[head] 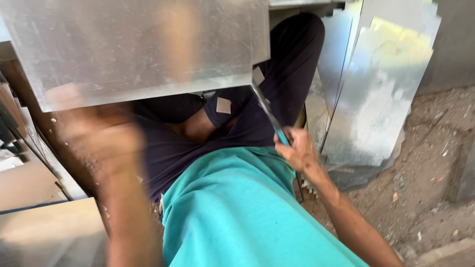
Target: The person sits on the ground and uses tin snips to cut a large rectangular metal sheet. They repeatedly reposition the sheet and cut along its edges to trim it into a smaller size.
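Sheet position: we see a galvanised metal sheet (138, 44) filling the upper left of the frame, its lower edge running from left centre up toward the middle.
Left hand: our left hand (101, 131) sits under the sheet's lower left edge, heavily blurred; we cannot tell how far the fingers are open or whether they grip the edge.
Right hand: our right hand (297, 148), centre right, is closed in a fist around the teal handle of a long thin tool (267, 111), whose metal shaft runs up to the sheet's lower right corner.
Handling, stiffness: we judge the sheet thin and stiff enough to hold flat, yet likely to flex and wobble if carried by one corner.
Handling, weight: we judge it moderate for its size, awkward rather than heavy.
Handling, surface: the face looks smooth and shiny with fine scratches, so we expect it to slip in a bare palm.
Handling, edges: cut edges and corners are probably sharp.
Grip points: we would take it along two opposite edges, palms on the flat face, fingers clear of the corners.
Stacked stock: more cut metal sheets (381, 94) lean upright at upper right, some with notched tops.
Labels and packages: we see no printed label or sign; two small pale square patches (223, 105) show on dark clothing at centre.
Left side: flat brown boards (34, 188) lie at lower left.
Ground: a dusty floor with debris (435, 168) occupies the right.
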